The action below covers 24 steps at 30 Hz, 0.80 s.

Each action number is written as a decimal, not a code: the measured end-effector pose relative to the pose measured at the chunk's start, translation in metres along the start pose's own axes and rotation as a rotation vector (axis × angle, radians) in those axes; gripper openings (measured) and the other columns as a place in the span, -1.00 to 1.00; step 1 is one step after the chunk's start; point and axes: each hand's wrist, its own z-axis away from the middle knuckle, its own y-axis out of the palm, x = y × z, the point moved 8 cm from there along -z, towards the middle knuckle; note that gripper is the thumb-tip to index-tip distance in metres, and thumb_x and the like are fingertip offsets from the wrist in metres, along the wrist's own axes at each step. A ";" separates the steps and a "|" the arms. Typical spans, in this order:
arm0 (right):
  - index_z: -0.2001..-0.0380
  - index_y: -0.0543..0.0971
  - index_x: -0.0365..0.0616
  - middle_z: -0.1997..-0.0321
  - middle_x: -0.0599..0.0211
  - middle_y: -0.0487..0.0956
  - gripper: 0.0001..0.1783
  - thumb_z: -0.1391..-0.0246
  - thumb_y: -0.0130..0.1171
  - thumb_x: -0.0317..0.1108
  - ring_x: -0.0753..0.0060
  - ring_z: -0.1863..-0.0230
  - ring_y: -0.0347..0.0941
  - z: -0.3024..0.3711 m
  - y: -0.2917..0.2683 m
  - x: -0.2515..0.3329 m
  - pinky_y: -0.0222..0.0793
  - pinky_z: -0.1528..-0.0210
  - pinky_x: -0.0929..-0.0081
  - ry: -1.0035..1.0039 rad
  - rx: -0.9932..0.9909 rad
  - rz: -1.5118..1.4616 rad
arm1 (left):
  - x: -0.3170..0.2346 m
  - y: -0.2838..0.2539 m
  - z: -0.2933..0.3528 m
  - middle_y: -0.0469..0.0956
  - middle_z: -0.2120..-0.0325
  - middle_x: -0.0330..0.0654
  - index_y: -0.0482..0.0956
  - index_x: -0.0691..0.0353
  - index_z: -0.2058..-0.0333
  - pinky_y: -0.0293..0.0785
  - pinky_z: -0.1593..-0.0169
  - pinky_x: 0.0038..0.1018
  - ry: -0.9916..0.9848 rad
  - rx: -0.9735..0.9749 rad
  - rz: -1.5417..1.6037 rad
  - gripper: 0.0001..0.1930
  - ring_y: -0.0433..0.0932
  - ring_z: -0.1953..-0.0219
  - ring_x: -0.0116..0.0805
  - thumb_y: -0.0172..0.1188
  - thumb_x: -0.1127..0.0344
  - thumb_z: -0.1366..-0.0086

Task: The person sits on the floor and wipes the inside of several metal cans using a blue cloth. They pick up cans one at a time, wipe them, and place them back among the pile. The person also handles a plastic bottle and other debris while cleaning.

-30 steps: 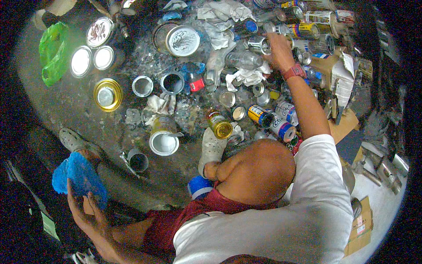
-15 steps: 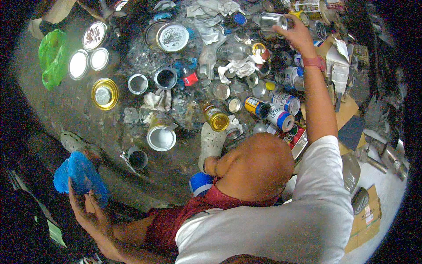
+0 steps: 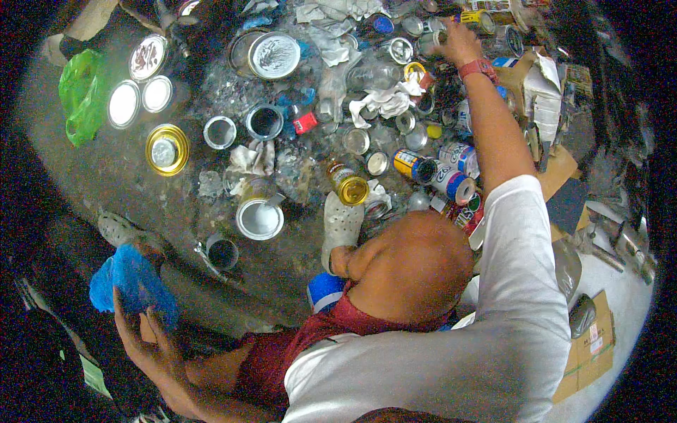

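Note:
At lower left, my left hand [image 3: 144,345] holds a crumpled blue plastic bag [image 3: 130,285], its fingers curled against it. My right arm stretches to the far right, where my right hand [image 3: 460,46] is among the cans and jars. Its fingers are beside a clear jar [image 3: 428,44] and blurred, so their grip cannot be made out. A silver-topped can [image 3: 400,50] lies just left of that hand. To its right is a yellow can [image 3: 479,21].
Paint-stained open cans [image 3: 259,220], white lids [image 3: 124,103], a gold-rimmed can [image 3: 168,149] and a green bag [image 3: 82,95] lie on the dark floor. Several drink cans [image 3: 453,182] lie by my knee. Cardboard [image 3: 557,169] is at right. My foot in a clog [image 3: 343,222] stands mid-floor.
My right hand has shifted slightly left and farther away. The silver-topped can it held now lies apart, to its left. My left hand still holds the blue bag, almost unmoved.

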 end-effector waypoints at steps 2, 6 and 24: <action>-0.29 0.51 0.15 -0.12 0.04 0.69 -0.12 0.10 0.61 0.09 -0.15 -0.18 0.60 -0.008 0.032 -0.012 0.55 -0.20 -0.09 -0.003 0.183 -0.122 | -0.001 -0.001 0.000 0.49 -0.31 0.07 0.40 0.26 -0.40 0.35 -0.36 -0.16 0.020 -0.005 0.040 -0.47 0.49 -0.26 0.02 0.16 0.35 -0.51; -0.26 0.53 0.07 -0.17 -0.01 0.67 -0.18 0.10 0.59 -0.05 -0.17 -0.21 0.59 -0.032 0.050 -0.029 0.54 -0.24 -0.05 -0.075 0.115 -0.225 | 0.008 -0.001 0.001 0.45 -0.34 0.06 0.39 0.27 -0.41 0.34 -0.38 -0.16 -0.065 0.012 0.069 -0.47 0.49 -0.27 0.01 0.16 0.35 -0.51; -0.05 0.57 -0.28 0.05 -0.11 0.69 -0.21 0.10 0.61 0.05 -0.21 0.08 0.65 -0.048 0.004 -0.009 0.57 -0.05 0.01 0.102 -0.182 -0.567 | 0.010 0.006 -0.008 0.44 -0.35 0.07 0.37 0.27 -0.41 0.33 -0.40 -0.13 -0.033 0.011 0.069 -0.47 0.47 -0.30 0.03 0.14 0.31 -0.53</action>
